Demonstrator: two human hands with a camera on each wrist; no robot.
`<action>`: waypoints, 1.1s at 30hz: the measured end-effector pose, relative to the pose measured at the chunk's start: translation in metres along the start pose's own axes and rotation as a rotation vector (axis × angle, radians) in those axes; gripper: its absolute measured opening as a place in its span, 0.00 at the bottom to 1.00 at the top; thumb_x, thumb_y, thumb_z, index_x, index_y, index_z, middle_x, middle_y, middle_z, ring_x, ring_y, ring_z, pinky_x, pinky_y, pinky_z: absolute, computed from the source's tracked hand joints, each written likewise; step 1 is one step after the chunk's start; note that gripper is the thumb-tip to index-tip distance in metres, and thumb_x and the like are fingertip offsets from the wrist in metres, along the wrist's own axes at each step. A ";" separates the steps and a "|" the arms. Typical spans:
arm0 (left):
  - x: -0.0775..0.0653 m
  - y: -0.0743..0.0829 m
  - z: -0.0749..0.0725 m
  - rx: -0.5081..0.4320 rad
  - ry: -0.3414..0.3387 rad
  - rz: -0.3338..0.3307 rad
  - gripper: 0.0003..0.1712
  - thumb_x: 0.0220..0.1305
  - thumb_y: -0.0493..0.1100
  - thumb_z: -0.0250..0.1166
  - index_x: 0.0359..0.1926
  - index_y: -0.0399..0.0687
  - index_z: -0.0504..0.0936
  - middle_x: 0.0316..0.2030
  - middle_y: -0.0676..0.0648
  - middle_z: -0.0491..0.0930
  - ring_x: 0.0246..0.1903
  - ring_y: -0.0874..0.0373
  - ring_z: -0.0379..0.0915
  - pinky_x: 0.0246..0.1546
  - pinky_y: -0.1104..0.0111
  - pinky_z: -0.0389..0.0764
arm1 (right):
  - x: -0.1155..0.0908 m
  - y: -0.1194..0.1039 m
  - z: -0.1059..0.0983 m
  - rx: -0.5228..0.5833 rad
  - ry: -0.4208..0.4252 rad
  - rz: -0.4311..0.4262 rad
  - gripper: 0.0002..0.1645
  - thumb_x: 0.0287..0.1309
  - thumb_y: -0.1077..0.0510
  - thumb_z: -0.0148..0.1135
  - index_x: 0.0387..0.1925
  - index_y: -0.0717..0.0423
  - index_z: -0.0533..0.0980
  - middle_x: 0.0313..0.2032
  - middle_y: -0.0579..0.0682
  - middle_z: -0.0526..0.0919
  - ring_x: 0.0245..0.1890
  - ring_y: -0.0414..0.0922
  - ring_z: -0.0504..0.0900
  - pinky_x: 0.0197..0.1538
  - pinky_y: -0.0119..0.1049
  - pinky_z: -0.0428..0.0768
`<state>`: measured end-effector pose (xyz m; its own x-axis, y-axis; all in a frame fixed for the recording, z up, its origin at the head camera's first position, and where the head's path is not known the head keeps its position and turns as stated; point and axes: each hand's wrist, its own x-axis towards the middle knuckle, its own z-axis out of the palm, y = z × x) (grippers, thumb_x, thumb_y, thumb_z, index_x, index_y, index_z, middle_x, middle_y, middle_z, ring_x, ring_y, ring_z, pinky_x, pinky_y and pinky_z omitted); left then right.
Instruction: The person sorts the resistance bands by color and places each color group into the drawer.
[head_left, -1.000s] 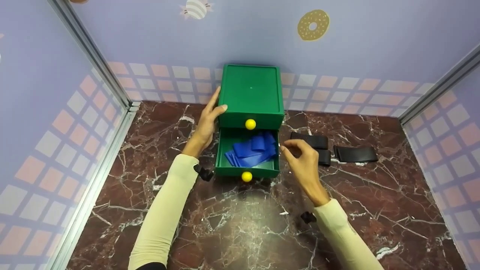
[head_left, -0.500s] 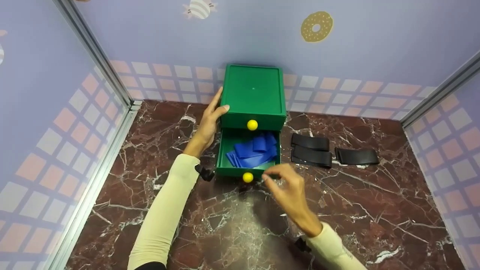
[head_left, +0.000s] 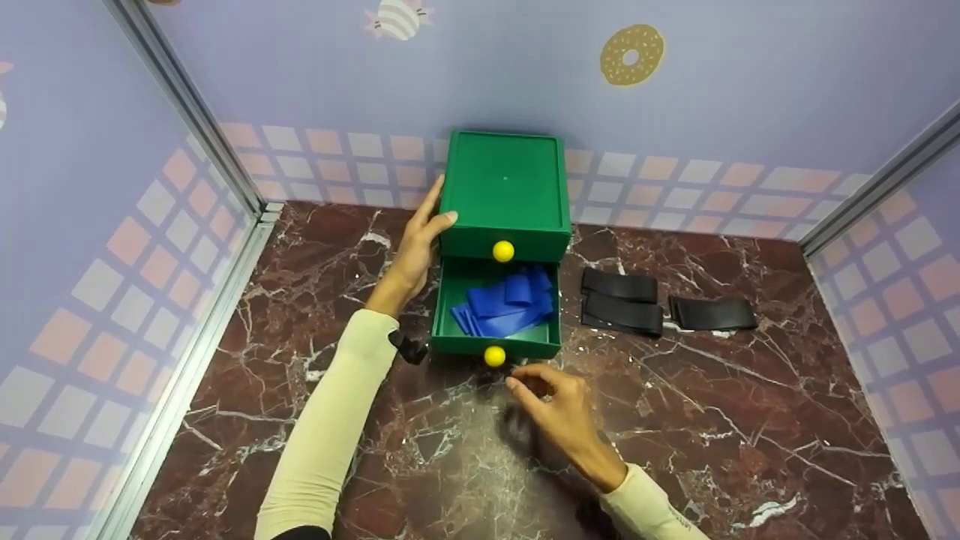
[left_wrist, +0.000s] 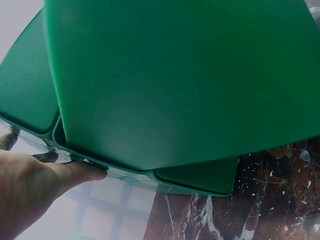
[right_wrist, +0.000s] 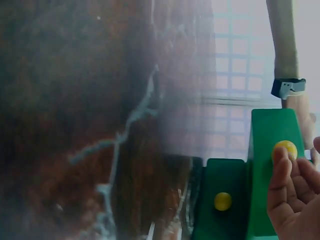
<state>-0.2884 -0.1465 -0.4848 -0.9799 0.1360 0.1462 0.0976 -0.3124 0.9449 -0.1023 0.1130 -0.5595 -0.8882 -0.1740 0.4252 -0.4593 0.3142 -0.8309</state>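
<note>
A green drawer cabinet [head_left: 505, 180] stands against the back wall. Its middle drawer [head_left: 450, 343] is pulled out and holds folded blue strips [head_left: 499, 307]. On that drawer's front is a yellow ball knob [head_left: 494, 356]. My left hand [head_left: 416, 247] rests along the cabinet's left side with straight fingers, its thumb at the upper front corner. My right hand [head_left: 559, 405] hovers in front of the drawer, just right of the knob, with thumb and forefinger loosely bent and nothing between them. In the right wrist view its fingertips [right_wrist: 281, 167] overlap the yellow knob.
Folded black strips [head_left: 622, 311] lie on the marble surface right of the drawer, with another folded black strip [head_left: 712, 313] beside them. Patterned walls [head_left: 750, 97] enclose the back and both sides. A lower drawer [right_wrist: 220, 177] with its own yellow knob is pushed in.
My right hand has moved from the drawer's right side, near the black strips, down and left to the front of the drawer. The left hand stays at the cabinet's side.
</note>
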 end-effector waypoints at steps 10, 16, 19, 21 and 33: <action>0.000 0.000 -0.001 0.007 -0.009 0.014 0.45 0.81 0.45 0.59 0.91 0.59 0.51 0.89 0.48 0.47 0.78 0.45 0.63 0.74 0.52 0.72 | 0.008 0.001 0.013 0.169 -0.133 0.369 0.19 0.72 0.53 0.75 0.50 0.66 0.88 0.36 0.62 0.92 0.32 0.66 0.91 0.33 0.47 0.90; -0.001 0.001 0.000 0.008 -0.011 0.012 0.45 0.82 0.44 0.58 0.91 0.59 0.49 0.89 0.48 0.46 0.78 0.44 0.62 0.74 0.51 0.72 | 0.017 -0.001 0.022 0.253 -0.110 0.425 0.18 0.72 0.53 0.76 0.48 0.66 0.89 0.36 0.68 0.91 0.29 0.61 0.91 0.30 0.43 0.89; -0.001 0.000 0.001 0.001 -0.009 0.008 0.45 0.82 0.43 0.57 0.91 0.59 0.49 0.89 0.47 0.45 0.78 0.44 0.62 0.74 0.52 0.72 | 0.020 -0.001 0.025 0.269 -0.087 0.439 0.16 0.72 0.55 0.75 0.47 0.67 0.89 0.37 0.69 0.91 0.28 0.58 0.91 0.29 0.38 0.87; -0.001 0.000 0.001 -0.004 -0.006 0.007 0.44 0.82 0.43 0.57 0.91 0.60 0.50 0.89 0.47 0.46 0.78 0.44 0.62 0.74 0.53 0.72 | 0.022 -0.001 0.025 0.274 -0.079 0.441 0.16 0.72 0.56 0.74 0.47 0.68 0.88 0.37 0.69 0.91 0.27 0.55 0.91 0.28 0.36 0.87; 0.000 0.000 0.000 0.017 -0.011 0.005 0.46 0.81 0.45 0.59 0.91 0.60 0.50 0.89 0.47 0.47 0.78 0.46 0.62 0.73 0.52 0.72 | 0.052 0.005 0.023 0.291 -0.052 0.399 0.15 0.74 0.56 0.73 0.44 0.68 0.89 0.36 0.63 0.92 0.30 0.63 0.90 0.30 0.41 0.89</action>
<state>-0.2882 -0.1462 -0.4852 -0.9774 0.1444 0.1544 0.1059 -0.2974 0.9489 -0.1508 0.0841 -0.5493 -0.9890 -0.1422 0.0409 -0.0546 0.0934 -0.9941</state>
